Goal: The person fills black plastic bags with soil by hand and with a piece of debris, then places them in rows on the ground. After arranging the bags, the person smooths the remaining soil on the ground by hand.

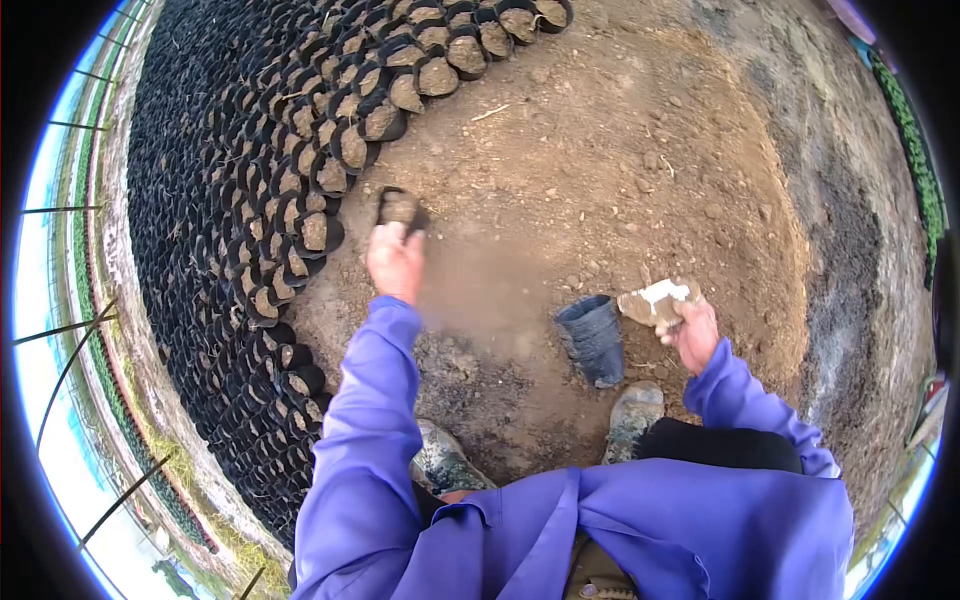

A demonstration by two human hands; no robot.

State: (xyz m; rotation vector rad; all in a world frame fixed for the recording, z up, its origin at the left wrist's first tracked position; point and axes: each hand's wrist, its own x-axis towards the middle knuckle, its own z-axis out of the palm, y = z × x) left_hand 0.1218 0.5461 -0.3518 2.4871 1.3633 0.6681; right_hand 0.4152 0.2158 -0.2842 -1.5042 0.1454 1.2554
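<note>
My left hand [395, 262] is closed on the rim of a black nursery pot [402, 208] filled with brown soil, held just right of the packed rows of pots. In my right hand [692, 330] is a soil-crusted scoop [655, 303] with a white patch, gripped at its right end. Left of the scoop a stack of nested black pots [592, 340] leans on the ground in front of my feet. Loose brown soil [590, 150] spreads between and beyond both hands.
Soil-filled black pots [350, 148] stand in dense rows across the left and far side. My two dirty shoes [637, 412] are on the soil close to the pot stack. Darker, ashy ground [840, 240] borders the soil on the right, with a green plant strip [905, 140] beyond.
</note>
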